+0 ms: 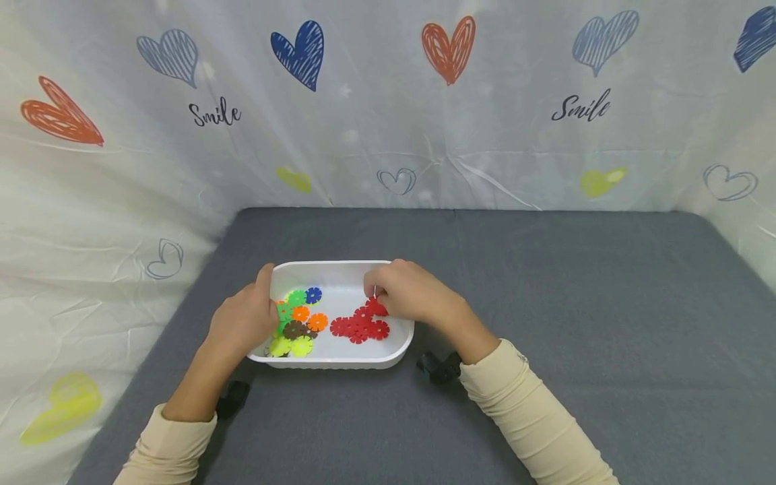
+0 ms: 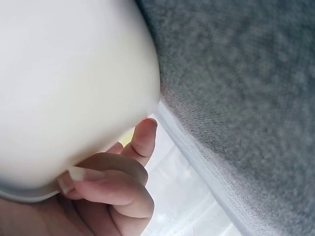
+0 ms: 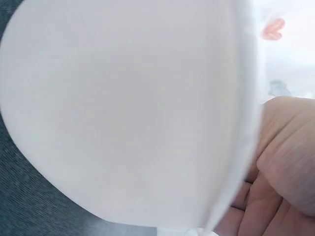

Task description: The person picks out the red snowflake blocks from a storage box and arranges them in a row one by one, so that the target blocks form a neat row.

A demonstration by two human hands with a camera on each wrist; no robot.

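Observation:
A white tray (image 1: 339, 357) holds flower-shaped plastic pieces. Red pieces (image 1: 358, 327) form a pile on its right side; on the left lie green, blue, orange, brown and yellow pieces (image 1: 301, 346). My left hand (image 1: 244, 320) grips the tray's left end, and in the left wrist view its curled fingers (image 2: 118, 191) are against the white wall (image 2: 74, 88). Over the right rim reaches my right hand (image 1: 406, 289), fingers bent down at the upper red pieces; whether one is pinched is hidden. The right wrist view shows the palm (image 3: 290, 157) behind the tray wall (image 3: 123, 113).
The tray stands on a grey cloth-covered table (image 1: 545, 289). Dark wrist devices (image 1: 438, 368) show below both wrists. A white curtain (image 1: 364, 121) printed with hearts and words hangs behind the table and along its left side.

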